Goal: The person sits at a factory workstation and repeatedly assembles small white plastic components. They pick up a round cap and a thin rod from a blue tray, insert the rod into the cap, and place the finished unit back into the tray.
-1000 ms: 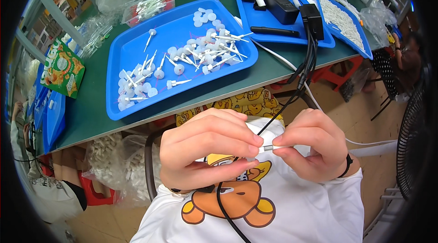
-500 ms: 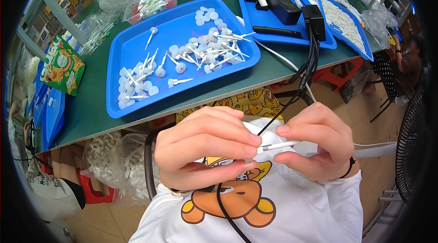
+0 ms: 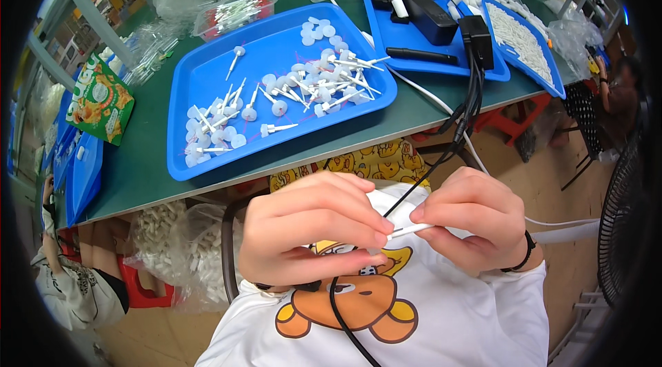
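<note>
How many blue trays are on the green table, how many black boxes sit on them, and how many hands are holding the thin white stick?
Blue trays: 4
Black boxes: 2
Hands on the thin white stick: 2, left hand and right hand
Total: 8

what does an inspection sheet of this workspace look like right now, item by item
surface: dark green table top, mostly covered by trays.
job's things: thin white plastic stick pinched between both hands; large blue plastic tray holds many white stemmed round-headed parts.
clutter: green snack bag, clear bags of white pieces under the table, second blue tray with black boxes, clear box of white sticks.
grippers: left hand and right hand both closed on the stick, in front of the chest.
cables: black cables hang off the table edge, one runs past the hands.
surroundings: black fan grille at right; another person seated beyond.
</note>
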`<action>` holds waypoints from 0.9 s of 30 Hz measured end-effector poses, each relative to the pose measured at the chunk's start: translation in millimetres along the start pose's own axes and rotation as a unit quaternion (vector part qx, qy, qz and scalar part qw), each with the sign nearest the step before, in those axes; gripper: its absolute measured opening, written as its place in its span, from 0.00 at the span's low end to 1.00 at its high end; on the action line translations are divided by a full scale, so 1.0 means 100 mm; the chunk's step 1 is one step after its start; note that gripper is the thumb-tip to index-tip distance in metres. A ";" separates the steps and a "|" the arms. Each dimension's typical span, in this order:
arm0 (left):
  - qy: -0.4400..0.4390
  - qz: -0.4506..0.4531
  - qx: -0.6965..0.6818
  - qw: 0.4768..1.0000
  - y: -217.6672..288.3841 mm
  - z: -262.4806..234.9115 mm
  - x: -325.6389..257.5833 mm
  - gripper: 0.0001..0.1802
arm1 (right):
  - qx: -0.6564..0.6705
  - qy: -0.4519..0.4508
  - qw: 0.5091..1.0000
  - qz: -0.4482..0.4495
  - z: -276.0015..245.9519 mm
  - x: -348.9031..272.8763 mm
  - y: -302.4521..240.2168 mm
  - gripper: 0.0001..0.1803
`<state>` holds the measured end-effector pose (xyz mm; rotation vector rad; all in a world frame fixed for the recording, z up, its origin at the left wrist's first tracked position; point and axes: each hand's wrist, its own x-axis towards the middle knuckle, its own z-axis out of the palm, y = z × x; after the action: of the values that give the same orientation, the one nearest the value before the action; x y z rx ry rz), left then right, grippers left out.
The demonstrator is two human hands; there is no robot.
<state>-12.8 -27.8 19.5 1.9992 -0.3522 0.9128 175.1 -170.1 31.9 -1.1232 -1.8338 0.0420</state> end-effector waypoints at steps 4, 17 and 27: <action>0.015 -0.040 -0.001 0.999 0.01 0.01 -0.01 0.16 | -0.036 -0.034 0.999 0.006 0.00 0.01 0.02 0.15; 0.113 -0.166 -0.059 0.978 0.05 0.14 -0.09 0.24 | -0.061 0.014 0.998 -0.032 0.16 0.02 0.10 0.21; 0.096 -0.177 -0.038 0.979 0.06 0.16 -0.06 0.24 | -0.074 0.044 0.995 -0.052 0.18 0.00 0.10 0.15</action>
<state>-12.8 -45.3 13.3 1.8082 0.0778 0.8405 168.1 -156.8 17.3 -1.1114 -1.8375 -0.2048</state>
